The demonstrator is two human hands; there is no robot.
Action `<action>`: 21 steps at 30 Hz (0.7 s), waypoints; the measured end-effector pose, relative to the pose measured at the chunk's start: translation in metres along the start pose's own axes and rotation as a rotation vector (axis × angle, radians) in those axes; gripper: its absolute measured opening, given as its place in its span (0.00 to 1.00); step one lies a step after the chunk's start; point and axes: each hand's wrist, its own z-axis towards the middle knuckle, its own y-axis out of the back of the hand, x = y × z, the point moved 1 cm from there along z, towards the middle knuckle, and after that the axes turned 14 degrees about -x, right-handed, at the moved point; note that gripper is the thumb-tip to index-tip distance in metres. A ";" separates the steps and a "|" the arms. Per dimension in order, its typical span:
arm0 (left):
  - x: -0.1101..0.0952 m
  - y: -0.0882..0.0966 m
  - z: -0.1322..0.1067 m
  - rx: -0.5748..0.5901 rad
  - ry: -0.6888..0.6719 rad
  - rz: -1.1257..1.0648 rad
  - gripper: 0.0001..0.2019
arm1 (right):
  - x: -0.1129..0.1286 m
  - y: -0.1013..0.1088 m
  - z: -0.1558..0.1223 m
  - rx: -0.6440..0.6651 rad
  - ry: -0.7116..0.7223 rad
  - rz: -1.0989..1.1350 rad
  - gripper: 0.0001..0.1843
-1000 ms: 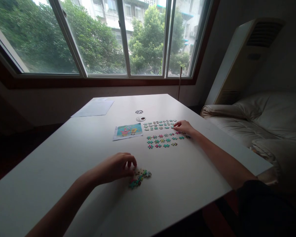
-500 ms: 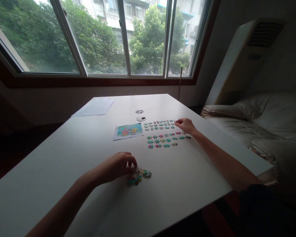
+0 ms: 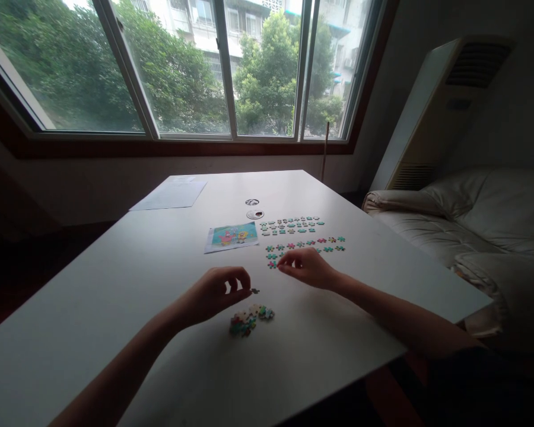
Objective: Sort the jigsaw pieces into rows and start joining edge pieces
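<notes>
My left hand (image 3: 220,290) is pinching a small jigsaw piece (image 3: 255,291) between thumb and index finger, just above the table. In front of it lies a loose pile of jigsaw pieces (image 3: 245,323), some face down. My right hand (image 3: 309,267) hovers over the nearer rows of jigsaw pieces (image 3: 300,244) and hides part of them. Its thumb and index tips come together beside a pink and teal piece (image 3: 272,264), with nothing visible in them. Farther back are more rows of pieces (image 3: 290,224). Left of these lies a picture sheet with cartoon figures (image 3: 232,236).
The white table (image 3: 160,255) has two round inserts (image 3: 255,214) near its middle. Papers (image 3: 169,194) lie at the far left corner. A pale sofa (image 3: 427,219) stands to the right, and windows (image 3: 187,71) line the far wall.
My right hand has come back from the far rows toward the left and nearer. A piece now lies where its fingertips were. My left hand has lifted a piece off the pile.
</notes>
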 end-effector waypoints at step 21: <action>-0.016 -0.020 -0.003 -0.202 -0.252 0.379 0.06 | 0.021 -0.015 -0.012 0.063 -0.080 0.161 0.11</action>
